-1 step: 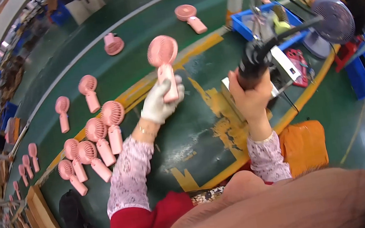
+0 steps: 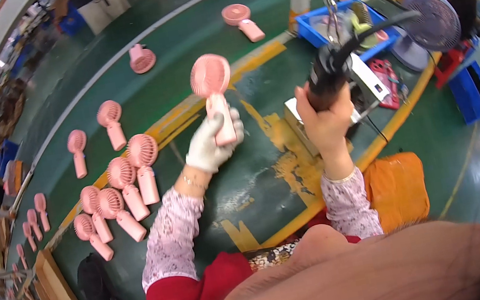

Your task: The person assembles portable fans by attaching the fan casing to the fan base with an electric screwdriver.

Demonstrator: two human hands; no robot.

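A white glove covers the left hand [image 2: 211,145], the right hand [image 2: 326,120] bare; floral pink sleeves, red vest.

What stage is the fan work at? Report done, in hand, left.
Seemingly done: a cluster of pink fans lies left of the gloved left hand. In hand: it holds one pink fan upright, while the bare right hand grips a hanging black power tool. Left: cannot tell; more loose fans lie farther along the belt.
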